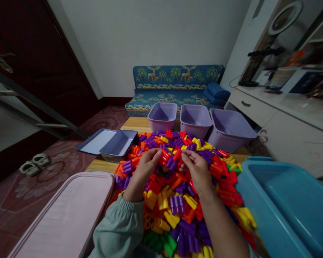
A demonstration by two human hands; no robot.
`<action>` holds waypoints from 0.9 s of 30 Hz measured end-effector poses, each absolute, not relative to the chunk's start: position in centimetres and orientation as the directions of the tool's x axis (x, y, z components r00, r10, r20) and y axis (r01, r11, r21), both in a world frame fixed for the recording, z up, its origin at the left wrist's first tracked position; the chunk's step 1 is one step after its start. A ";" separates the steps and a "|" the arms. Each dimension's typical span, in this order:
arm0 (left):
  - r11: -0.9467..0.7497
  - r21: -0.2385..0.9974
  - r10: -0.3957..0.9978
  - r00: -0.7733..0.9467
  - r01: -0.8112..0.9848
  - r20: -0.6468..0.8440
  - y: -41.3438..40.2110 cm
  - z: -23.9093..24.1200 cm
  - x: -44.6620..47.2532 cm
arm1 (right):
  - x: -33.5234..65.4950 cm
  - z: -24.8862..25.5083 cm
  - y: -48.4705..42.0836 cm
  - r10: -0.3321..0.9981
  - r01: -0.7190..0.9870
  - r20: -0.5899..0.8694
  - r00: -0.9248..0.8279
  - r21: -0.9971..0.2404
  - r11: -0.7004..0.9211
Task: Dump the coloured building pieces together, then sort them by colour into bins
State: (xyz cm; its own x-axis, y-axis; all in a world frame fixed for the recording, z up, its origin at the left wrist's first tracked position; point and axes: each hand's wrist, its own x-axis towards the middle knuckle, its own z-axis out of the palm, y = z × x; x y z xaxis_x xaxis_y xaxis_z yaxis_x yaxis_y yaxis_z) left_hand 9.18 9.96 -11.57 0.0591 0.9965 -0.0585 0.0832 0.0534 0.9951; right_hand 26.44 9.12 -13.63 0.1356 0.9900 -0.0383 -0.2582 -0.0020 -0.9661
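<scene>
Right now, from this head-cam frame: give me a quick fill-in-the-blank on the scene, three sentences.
1. Beyond the block pile stand ___ lilac bins.
2. The large bin right of the pile is ___.
3. The left hand pinches the left block, the right hand pinches the right block; both blocks are ___.
Missing words: three; blue; red.

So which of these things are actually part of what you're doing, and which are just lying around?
In use: left hand and right hand, fingers pinching red blocks; pile of coloured blocks; probably the three lilac bins behind it.
Lying about: pink lid, blue tub, grey box, slippers, sofa.
</scene>
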 end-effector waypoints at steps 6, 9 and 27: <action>-0.002 1.000 0.982 0.189 -0.021 0.005 9.7 -11.7 10.4 | 25.4 -13.8 8.9 0.996 -0.278 -0.047 0.080 -0.960 -0.023; -0.051 0.997 0.979 0.199 0.054 0.040 9.9 -12.5 10.5 | 25.8 -14.1 9.1 0.984 -0.257 0.001 0.180 -0.965 0.048; 0.284 0.851 0.956 0.203 -0.441 -0.213 8.8 -10.6 10.8 | 26.2 -12.7 8.7 0.956 -0.239 0.117 0.268 -0.953 0.184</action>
State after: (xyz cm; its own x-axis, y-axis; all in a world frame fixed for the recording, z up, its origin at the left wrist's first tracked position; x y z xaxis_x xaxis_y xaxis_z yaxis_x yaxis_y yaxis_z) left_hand 10.81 8.85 -10.58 0.2031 0.9556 -0.2135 -0.4414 0.2840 0.8512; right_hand 26.24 8.66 -12.65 0.2682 0.9562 0.1170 -0.2391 0.1837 -0.9535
